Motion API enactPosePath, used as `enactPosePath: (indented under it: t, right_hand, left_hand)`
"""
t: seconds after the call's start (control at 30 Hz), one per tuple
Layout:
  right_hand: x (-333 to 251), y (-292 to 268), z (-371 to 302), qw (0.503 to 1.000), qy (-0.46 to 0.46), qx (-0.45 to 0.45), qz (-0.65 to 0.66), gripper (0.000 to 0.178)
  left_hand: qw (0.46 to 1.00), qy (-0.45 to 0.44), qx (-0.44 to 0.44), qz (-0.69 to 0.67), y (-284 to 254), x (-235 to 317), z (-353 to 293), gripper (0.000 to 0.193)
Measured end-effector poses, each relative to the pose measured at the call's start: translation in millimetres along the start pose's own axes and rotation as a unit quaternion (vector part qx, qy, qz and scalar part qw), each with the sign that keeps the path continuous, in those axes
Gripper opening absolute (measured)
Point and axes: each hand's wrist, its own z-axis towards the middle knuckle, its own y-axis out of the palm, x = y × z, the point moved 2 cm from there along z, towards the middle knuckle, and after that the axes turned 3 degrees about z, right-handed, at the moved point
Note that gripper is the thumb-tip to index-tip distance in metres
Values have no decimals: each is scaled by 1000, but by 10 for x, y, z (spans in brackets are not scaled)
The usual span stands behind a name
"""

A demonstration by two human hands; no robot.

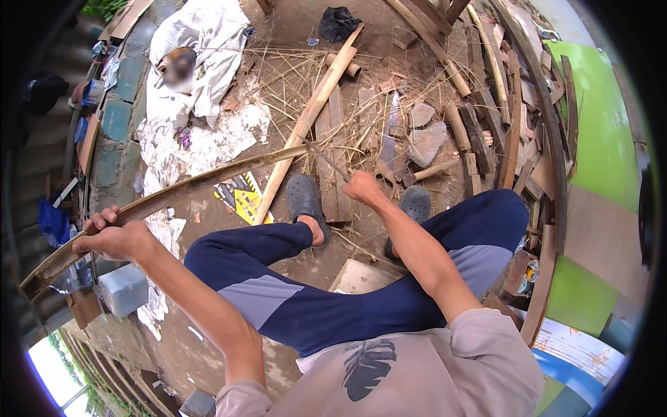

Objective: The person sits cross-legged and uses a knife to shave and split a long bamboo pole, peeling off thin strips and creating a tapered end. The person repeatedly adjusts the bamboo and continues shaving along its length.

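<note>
A long curved wooden strip is gripped in the left hand over at the left of the frame, with its far end crossing a pale plank around the middle. A thin knife is clutched in the right hand near the centre, blade right by the strip's end; actual contact can't really be told. White cloth is bunched up, upper left.
</note>
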Motion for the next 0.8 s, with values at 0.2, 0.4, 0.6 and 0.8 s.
enactPosePath:
  t: [0.2, 0.4, 0.6, 0.8]
  right_hand:
    - [8, 269, 54, 995, -28, 65, 73, 32]
    - [36, 72, 3, 994, 43, 7, 100, 30]
    - [201, 148, 153, 992, 39, -91, 81, 29]
    - [-43, -518, -271, 994, 48, -95, -10, 24]
  left_hand:
    - [998, -22, -42, -27, 101, -4, -10, 58]
    - [996, -21, -62, -53, -45, -27, 41, 59]
    - [995, -32, -79, -50, -35, 19, -56, 61]
    - [979, -33, -156, -123, -101, 116, -229, 80]
